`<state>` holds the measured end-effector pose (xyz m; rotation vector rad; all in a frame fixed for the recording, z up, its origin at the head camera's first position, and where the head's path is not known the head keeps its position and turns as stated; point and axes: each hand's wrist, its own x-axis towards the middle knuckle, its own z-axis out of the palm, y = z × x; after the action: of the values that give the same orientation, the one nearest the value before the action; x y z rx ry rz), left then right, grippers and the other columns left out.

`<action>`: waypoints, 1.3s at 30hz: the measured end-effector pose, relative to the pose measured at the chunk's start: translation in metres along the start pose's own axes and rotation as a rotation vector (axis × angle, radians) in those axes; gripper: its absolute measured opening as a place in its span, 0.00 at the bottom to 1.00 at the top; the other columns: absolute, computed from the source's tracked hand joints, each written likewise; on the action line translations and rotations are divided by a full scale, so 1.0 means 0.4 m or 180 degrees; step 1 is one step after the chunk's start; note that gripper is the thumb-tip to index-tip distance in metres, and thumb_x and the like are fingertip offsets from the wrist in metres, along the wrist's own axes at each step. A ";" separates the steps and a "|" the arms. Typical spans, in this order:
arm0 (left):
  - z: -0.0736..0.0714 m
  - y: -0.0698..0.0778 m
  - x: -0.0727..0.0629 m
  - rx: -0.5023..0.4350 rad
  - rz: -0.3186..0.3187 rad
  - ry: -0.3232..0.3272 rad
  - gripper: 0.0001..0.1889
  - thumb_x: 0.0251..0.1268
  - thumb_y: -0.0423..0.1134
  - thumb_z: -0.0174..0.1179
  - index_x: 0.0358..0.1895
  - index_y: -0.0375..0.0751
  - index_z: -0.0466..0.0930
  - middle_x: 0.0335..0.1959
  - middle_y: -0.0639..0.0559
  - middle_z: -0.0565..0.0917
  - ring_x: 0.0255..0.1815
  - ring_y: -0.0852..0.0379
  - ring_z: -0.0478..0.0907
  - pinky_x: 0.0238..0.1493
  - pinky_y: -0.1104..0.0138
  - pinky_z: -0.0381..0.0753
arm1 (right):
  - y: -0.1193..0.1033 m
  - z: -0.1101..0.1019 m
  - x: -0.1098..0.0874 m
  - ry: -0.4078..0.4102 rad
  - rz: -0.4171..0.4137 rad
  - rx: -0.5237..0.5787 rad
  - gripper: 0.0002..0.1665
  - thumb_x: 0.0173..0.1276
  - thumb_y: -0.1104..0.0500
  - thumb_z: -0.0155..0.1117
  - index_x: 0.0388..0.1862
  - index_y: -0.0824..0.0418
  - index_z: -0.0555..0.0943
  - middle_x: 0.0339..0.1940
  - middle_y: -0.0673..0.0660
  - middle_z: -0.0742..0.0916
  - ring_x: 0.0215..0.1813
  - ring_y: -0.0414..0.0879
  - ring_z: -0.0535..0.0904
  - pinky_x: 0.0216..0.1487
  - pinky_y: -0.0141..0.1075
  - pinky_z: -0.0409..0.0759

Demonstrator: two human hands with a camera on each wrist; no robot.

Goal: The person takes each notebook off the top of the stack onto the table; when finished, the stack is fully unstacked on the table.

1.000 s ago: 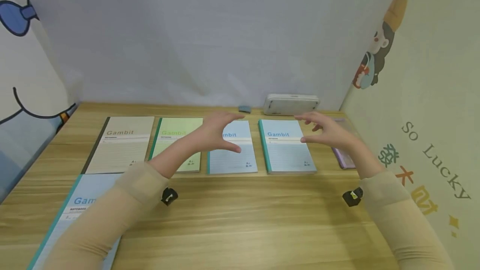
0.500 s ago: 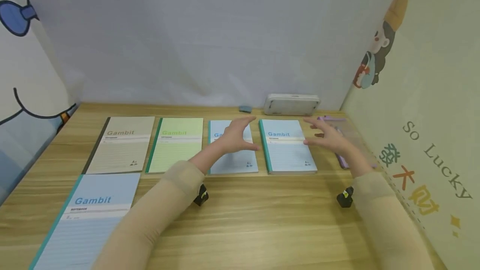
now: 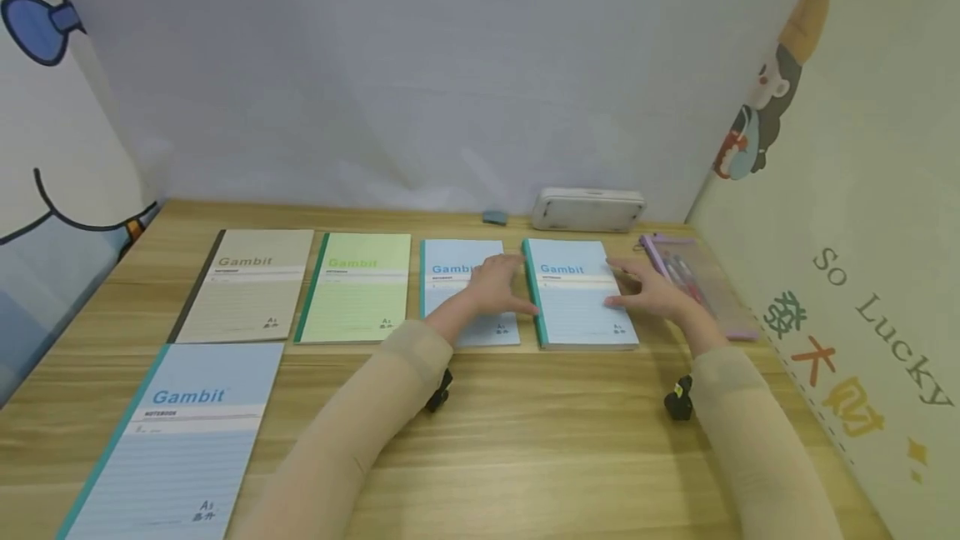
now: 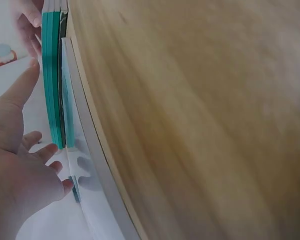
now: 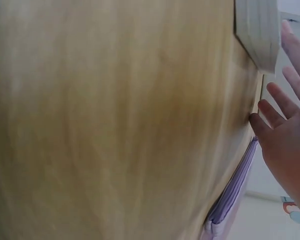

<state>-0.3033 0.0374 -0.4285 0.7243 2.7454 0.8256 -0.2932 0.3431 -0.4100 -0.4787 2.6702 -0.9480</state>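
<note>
A stack of notebooks [image 3: 577,307] lies on the table, a blue Gambit cover on top. In the left wrist view its green spines [image 4: 51,80] show with a dark one beside them. My left hand [image 3: 491,286] is at the stack's left side, thumb and fingers spread, over part of a single blue notebook [image 3: 442,307]. At the right side, my right hand [image 3: 651,294] is spread too, fingertips right by the page edges [image 5: 260,35]. Neither hand grips anything.
A beige notebook [image 3: 247,298], a green notebook [image 3: 356,298] and another blue notebook [image 3: 187,440] lie to the left. A white case [image 3: 588,211] and a small grey-blue block [image 3: 495,217] are behind. Right of the stack lies a purple-edged clear pouch [image 3: 712,282] with pens.
My left hand has moved right, from over the green and blue notebooks to the stack's spine. The right hand has lowered slightly beside the stack, uncovering more of the pouch.
</note>
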 end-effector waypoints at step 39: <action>-0.009 0.052 0.012 -0.1433 -0.0044 0.0011 0.46 0.54 0.43 0.69 0.74 0.40 0.52 0.59 0.49 0.74 0.57 0.51 0.73 0.63 0.59 0.69 | -0.043 -0.043 -0.043 0.0261 0.0119 0.0419 0.40 0.66 0.57 0.64 0.73 0.57 0.59 0.76 0.65 0.53 0.62 0.63 0.71 0.56 0.45 0.76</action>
<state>-0.3002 0.0533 -0.4139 0.6061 2.4231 1.3749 -0.2800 0.3469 -0.3835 -0.3676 2.6562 -1.1466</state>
